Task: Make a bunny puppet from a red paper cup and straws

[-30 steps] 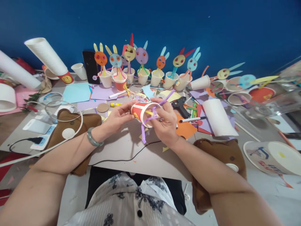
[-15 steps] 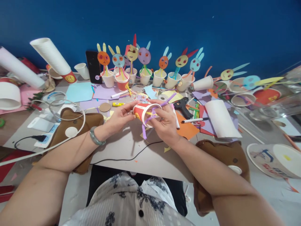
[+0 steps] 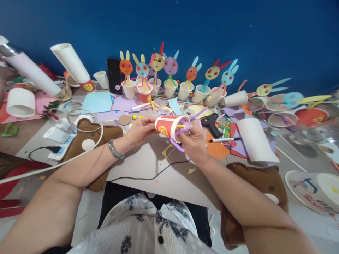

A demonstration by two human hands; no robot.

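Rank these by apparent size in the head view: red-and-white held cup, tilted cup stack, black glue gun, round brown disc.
Largest to smallest, as they look:
1. tilted cup stack
2. red-and-white held cup
3. black glue gun
4. round brown disc

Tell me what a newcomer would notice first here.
Likely the row of bright paper faces with long ears, above cups in front of the blue wall. Next, at the centre, the red cup tipped sideways, its base in the left hand, with the right hand at its mouth, where purple strips stick out.
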